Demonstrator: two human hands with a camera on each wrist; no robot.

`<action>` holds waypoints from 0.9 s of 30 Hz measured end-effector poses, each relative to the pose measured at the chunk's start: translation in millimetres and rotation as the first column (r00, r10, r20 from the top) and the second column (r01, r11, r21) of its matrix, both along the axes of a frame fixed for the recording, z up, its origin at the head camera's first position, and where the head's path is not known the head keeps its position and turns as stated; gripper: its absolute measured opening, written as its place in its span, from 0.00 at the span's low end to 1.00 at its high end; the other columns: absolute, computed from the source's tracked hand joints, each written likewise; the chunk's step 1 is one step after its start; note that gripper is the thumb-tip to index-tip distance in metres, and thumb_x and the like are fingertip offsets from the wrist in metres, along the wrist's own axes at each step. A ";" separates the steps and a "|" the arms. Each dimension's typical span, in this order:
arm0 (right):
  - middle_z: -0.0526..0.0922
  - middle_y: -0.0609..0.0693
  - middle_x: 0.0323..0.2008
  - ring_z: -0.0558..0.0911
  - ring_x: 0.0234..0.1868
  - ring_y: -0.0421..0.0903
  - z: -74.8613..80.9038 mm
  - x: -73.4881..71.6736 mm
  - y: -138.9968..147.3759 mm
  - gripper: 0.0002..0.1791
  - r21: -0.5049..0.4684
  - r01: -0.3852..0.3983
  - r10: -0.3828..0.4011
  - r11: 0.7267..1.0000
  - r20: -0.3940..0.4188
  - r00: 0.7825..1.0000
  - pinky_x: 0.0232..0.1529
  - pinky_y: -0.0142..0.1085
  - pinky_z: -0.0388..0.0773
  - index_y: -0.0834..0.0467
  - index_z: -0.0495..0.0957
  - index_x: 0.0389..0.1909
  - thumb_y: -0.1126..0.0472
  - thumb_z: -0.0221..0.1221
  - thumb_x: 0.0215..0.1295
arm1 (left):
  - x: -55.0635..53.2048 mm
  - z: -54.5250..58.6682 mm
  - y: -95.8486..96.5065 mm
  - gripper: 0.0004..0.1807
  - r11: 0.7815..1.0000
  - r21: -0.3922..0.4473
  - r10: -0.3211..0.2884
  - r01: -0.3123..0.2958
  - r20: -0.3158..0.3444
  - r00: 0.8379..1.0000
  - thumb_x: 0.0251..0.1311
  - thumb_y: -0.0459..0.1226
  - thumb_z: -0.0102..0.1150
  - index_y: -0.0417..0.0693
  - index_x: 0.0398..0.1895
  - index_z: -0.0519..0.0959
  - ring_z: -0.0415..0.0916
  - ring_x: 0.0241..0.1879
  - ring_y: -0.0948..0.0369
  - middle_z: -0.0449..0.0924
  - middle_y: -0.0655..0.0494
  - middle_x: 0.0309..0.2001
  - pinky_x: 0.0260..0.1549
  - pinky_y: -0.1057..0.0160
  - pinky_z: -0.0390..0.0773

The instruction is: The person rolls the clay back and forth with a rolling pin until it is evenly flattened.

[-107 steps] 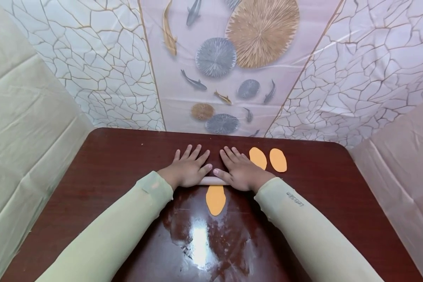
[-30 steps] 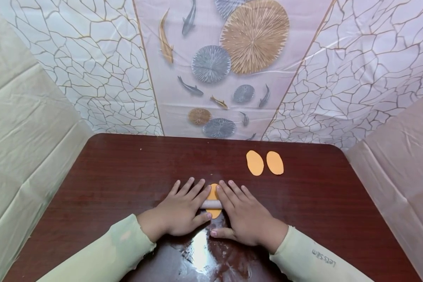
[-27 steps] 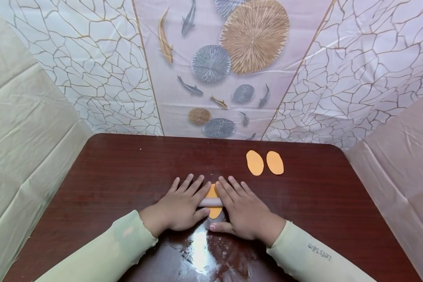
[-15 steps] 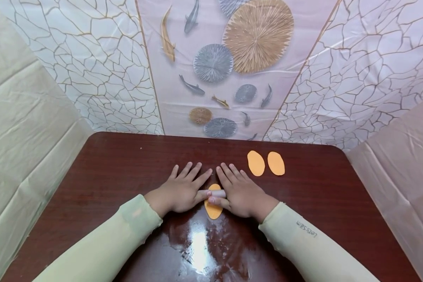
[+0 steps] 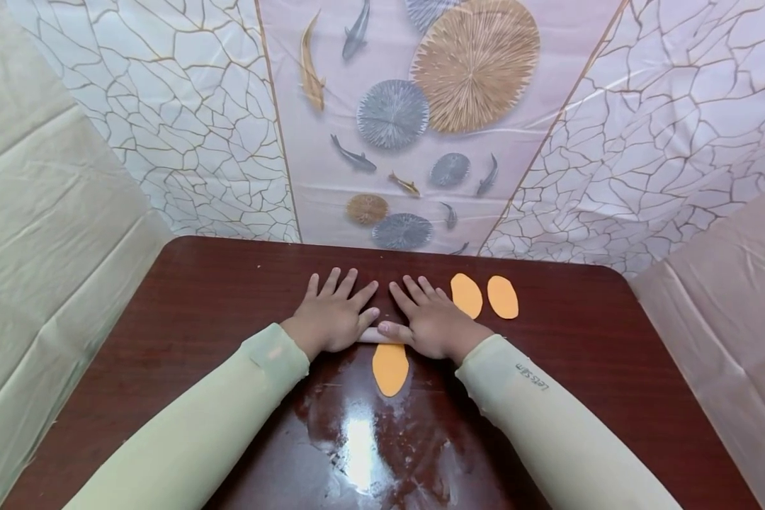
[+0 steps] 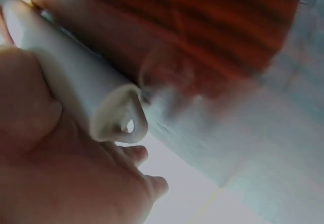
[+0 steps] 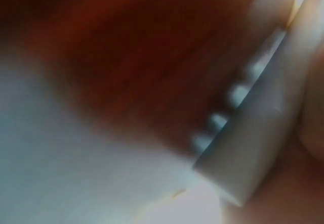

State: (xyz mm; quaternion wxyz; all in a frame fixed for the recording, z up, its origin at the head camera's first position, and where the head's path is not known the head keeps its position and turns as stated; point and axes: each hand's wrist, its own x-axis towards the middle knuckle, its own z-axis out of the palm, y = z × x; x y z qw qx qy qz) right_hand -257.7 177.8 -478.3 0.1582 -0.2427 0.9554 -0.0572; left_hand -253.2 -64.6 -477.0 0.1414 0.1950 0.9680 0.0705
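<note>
A pale hollow rolling pin lies crosswise over the far part of a flat, elongated orange dough piece on the table. My left hand rests on the pin's left part, its fingers spread straight and pointing away from me. On the right part lies my right hand, also flat, its thumb along the pin near the middle. The left wrist view shows the tube with its open end under the palm. In the right wrist view the tube also runs beneath the palm. The hands hide most of it.
Two flat orange ovals lie beyond my right hand, close to the far edge. The dark brown table has a wet, shiny patch in front of the dough. Patterned sheets stand behind and beside it.
Over the last second both hands have moved away from me, rolling the pin from the dough's middle to its far end. The two ovals stay on the table.
</note>
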 end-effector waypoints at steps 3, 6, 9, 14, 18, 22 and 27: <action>0.39 0.57 0.94 0.38 0.94 0.64 -0.2 -6.2 -0.2 0.55 0.005 0.001 -0.001 1.000 -0.009 1.000 0.91 0.66 0.46 0.48 0.42 0.94 0.17 0.32 0.81 | -3.7 1.4 1.1 0.36 0.998 -0.037 -0.047 0.044 -0.093 0.995 0.90 0.64 0.30 0.71 0.94 0.53 0.40 0.93 0.40 0.46 0.49 0.94 0.88 0.29 0.42; 0.39 0.58 0.94 0.38 0.94 0.65 2.3 -10.9 -1.8 0.53 -0.003 0.013 -0.013 1.000 -0.015 1.000 0.91 0.66 0.46 0.47 0.43 0.94 0.18 0.33 0.83 | -7.0 8.2 0.2 0.30 0.992 -0.059 -0.124 0.113 -0.221 0.967 0.90 0.57 0.44 0.63 0.86 0.71 0.69 0.84 0.44 0.72 0.49 0.84 0.84 0.34 0.65; 0.40 0.59 0.94 0.38 0.94 0.66 4.5 -15.5 -3.2 0.51 -0.012 0.027 -0.028 1.000 -0.023 0.999 0.91 0.66 0.46 0.46 0.44 0.95 0.20 0.35 0.84 | -7.8 17.5 -0.6 0.15 0.983 -0.037 -0.184 0.181 -0.297 0.937 0.85 0.46 0.54 0.58 0.61 0.88 0.89 0.56 0.53 0.90 0.55 0.57 0.60 0.45 0.87; 0.45 0.57 0.94 0.38 0.94 0.63 5.0 -22.6 -5.0 0.48 -0.014 0.023 -0.024 1.000 -0.093 0.995 0.92 0.63 0.46 0.44 0.47 0.94 0.23 0.38 0.86 | -1.6 28.8 -1.8 0.10 0.967 0.045 -0.234 0.250 -0.224 0.946 0.79 0.41 0.59 0.61 0.43 0.90 0.84 0.39 0.61 0.87 0.62 0.41 0.41 0.51 0.87; 0.52 0.55 0.93 0.40 0.95 0.61 7.4 -23.7 -6.4 0.41 -0.013 0.005 -0.007 1.000 -0.156 0.988 0.92 0.60 0.46 0.45 0.53 0.93 0.30 0.41 0.90 | 1.5 29.9 -3.2 0.05 0.967 0.026 -0.244 0.254 -0.189 0.951 0.75 0.43 0.66 0.62 0.47 0.89 0.83 0.40 0.62 0.86 0.63 0.42 0.41 0.52 0.86; 0.66 0.57 0.88 0.52 0.93 0.61 20.3 -14.6 -5.5 0.33 -0.045 -0.030 0.020 0.999 -0.200 0.980 0.92 0.56 0.52 0.52 0.67 0.88 0.43 0.52 0.91 | 1.1 25.7 -4.6 0.07 0.968 -0.002 -0.245 0.249 -0.198 0.949 0.75 0.47 0.71 0.62 0.51 0.88 0.84 0.40 0.62 0.86 0.63 0.42 0.41 0.52 0.87; 0.89 0.52 0.63 0.84 0.70 0.56 33.5 12.2 0.1 0.18 -0.106 -0.184 0.141 0.977 -0.325 0.935 0.74 0.50 0.81 0.54 0.89 0.64 0.51 0.67 0.82 | -1.4 21.9 -4.5 0.07 0.974 0.015 -0.216 0.224 -0.208 0.954 0.79 0.48 0.66 0.61 0.52 0.87 0.85 0.43 0.61 0.88 0.61 0.45 0.42 0.51 0.88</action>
